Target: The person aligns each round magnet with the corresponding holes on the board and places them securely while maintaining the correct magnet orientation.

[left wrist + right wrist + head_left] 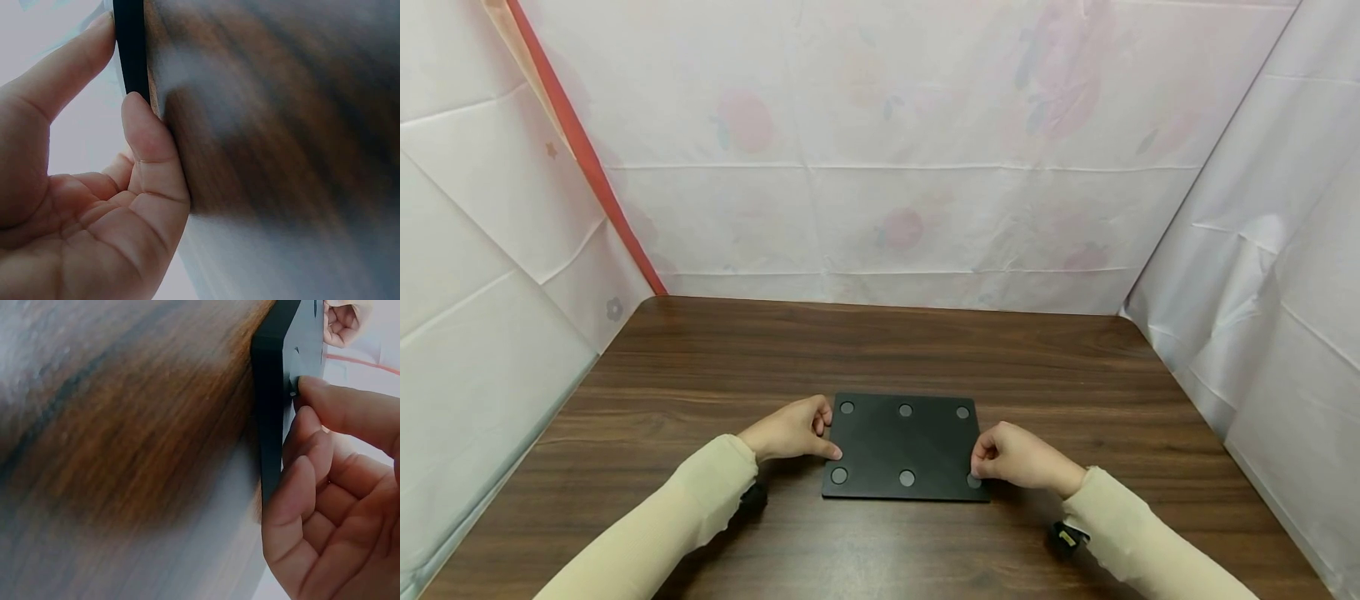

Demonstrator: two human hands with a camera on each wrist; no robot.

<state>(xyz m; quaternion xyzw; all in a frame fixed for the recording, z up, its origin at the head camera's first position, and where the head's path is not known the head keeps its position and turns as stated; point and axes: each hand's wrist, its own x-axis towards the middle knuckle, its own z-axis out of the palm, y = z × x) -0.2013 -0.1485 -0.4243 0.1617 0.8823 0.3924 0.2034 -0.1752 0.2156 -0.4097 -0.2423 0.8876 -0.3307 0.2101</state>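
A thin black rectangular panel (pixel 904 442) lies on the wooden table, with round grey discs (pixel 907 478) set along its far and near edges. At its left side, my left hand (pixel 790 432) holds the edge, the thumb on the top face and a curled finger against the side (pixel 150 134). My right hand (pixel 1026 457) is at the near right corner. There its thumb (pixel 350 409) and forefinger pinch at a small dark disc on the panel's face, largely hidden by the fingertips. The other fingers curl beside the panel's edge.
The brown wood-grain table (pixel 760 350) spreads around the panel. A pale patterned sheet (pixel 880 208) hangs behind it, and white sheets hang at both sides. A red strip (pixel 587 158) runs down the back left corner.
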